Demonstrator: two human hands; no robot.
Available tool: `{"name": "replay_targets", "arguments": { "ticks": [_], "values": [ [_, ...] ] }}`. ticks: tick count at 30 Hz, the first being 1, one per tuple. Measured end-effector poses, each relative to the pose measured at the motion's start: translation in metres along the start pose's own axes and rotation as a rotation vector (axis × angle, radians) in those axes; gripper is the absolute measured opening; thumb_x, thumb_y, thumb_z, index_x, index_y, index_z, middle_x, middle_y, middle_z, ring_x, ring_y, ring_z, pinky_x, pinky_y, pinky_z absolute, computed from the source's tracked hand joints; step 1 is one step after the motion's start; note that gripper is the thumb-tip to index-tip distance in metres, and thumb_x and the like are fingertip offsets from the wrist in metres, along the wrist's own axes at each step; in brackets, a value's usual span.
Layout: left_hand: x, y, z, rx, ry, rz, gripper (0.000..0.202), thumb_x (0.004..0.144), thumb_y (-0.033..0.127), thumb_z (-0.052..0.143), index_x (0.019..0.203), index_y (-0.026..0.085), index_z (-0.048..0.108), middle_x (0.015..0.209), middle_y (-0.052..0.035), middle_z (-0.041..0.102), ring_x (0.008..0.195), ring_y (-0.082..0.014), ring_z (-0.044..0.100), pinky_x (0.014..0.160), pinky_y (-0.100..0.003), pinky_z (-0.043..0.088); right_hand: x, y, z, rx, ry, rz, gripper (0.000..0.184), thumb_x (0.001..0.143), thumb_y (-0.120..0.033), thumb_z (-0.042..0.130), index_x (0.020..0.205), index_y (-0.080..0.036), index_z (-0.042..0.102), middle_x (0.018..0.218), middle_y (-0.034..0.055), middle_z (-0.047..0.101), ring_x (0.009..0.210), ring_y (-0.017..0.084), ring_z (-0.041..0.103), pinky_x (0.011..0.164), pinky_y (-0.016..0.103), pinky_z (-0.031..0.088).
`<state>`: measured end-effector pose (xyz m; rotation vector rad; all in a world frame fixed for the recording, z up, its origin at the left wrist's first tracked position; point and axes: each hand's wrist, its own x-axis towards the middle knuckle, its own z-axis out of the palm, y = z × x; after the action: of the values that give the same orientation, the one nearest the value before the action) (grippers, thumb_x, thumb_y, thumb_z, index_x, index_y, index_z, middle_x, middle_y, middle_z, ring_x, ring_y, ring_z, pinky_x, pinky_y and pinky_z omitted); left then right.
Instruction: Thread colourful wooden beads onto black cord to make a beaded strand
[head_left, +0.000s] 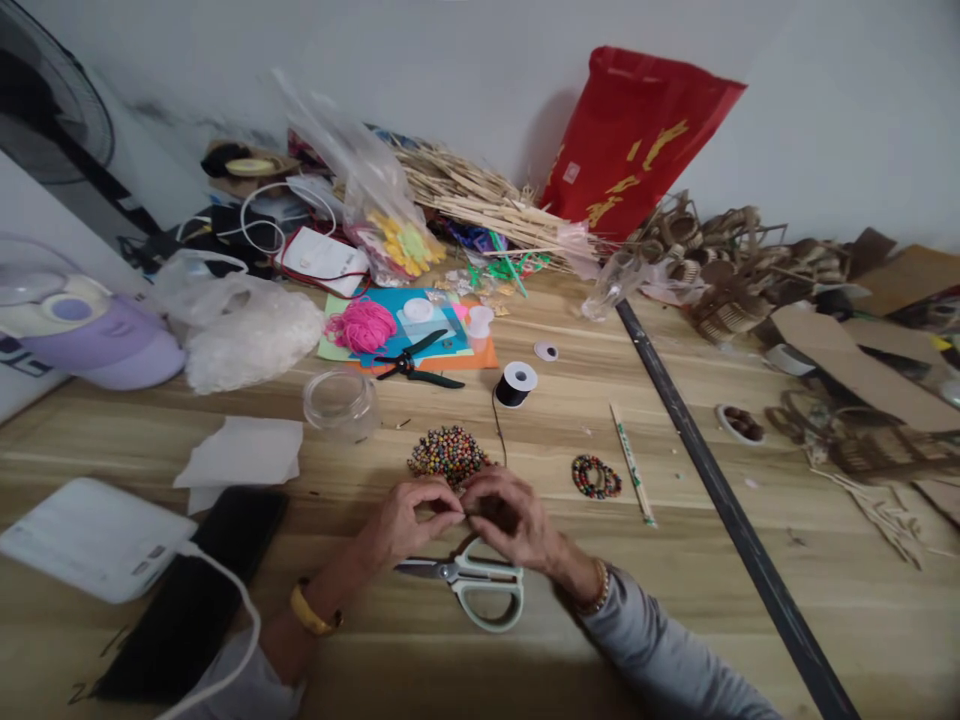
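My left hand (409,520) and my right hand (514,520) meet at the front middle of the table, fingertips pinched close together. A thin black cord (498,425) runs from a black-wound spool (516,385) down to my right hand and disappears behind its fingers. Whatever lies between the left fingertips is too small to make out. Just beyond the hands sits a heap of multicoloured beads (448,452), partly covered by them. Scissors with pale green handles (489,600) lie beneath the hands. To the right rests a coil of strung beads (596,477).
A clear jar (340,405), black pliers (420,365) and pink yarn (363,326) lie beyond on the left. A white power bank (94,540) with a cable sits at left. A dark strip (720,480) crosses the table at right, past a patterned stick (634,465).
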<state>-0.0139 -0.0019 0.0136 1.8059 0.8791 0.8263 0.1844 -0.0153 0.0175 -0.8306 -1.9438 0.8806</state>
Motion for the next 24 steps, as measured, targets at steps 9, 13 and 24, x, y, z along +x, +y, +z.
{"name": "replay_targets", "arguments": {
  "ticks": [9,13,24],
  "values": [
    [0.0008,0.0029,0.0017,0.011,0.015,-0.022,0.015,0.079,0.024,0.062,0.071,0.014,0.067,0.069,-0.0042,0.065,0.066,-0.0142,0.058,0.064,-0.023,0.045,-0.0049,0.0086,0.0100,-0.077,0.004,-0.017,0.006,0.085,-0.023,0.060,0.087,-0.018,0.058,0.082,0.0064,0.064,0.079,0.018,0.060,0.077,0.034,0.047],
    [0.0006,0.0021,0.0013,0.038,0.015,-0.040,0.013,0.079,0.022,0.061,0.071,0.013,0.067,0.069,-0.0043,0.065,0.067,-0.0145,0.058,0.065,-0.023,0.044,-0.0051,0.0066,0.0088,-0.076,0.013,-0.035,0.007,0.088,-0.024,0.057,0.085,-0.018,0.060,0.079,0.0061,0.064,0.076,0.017,0.059,0.074,0.033,0.048],
    [0.0012,0.0021,0.0041,0.102,0.023,-0.049,0.009,0.076,0.016,0.061,0.069,0.014,0.066,0.068,-0.0036,0.065,0.067,-0.0145,0.059,0.064,-0.023,0.045,-0.0070,0.0070,0.0070,-0.103,-0.005,-0.027,0.010,0.090,-0.022,0.052,0.085,-0.018,0.060,0.078,0.0064,0.063,0.077,0.018,0.058,0.073,0.034,0.048]
  ]
}}
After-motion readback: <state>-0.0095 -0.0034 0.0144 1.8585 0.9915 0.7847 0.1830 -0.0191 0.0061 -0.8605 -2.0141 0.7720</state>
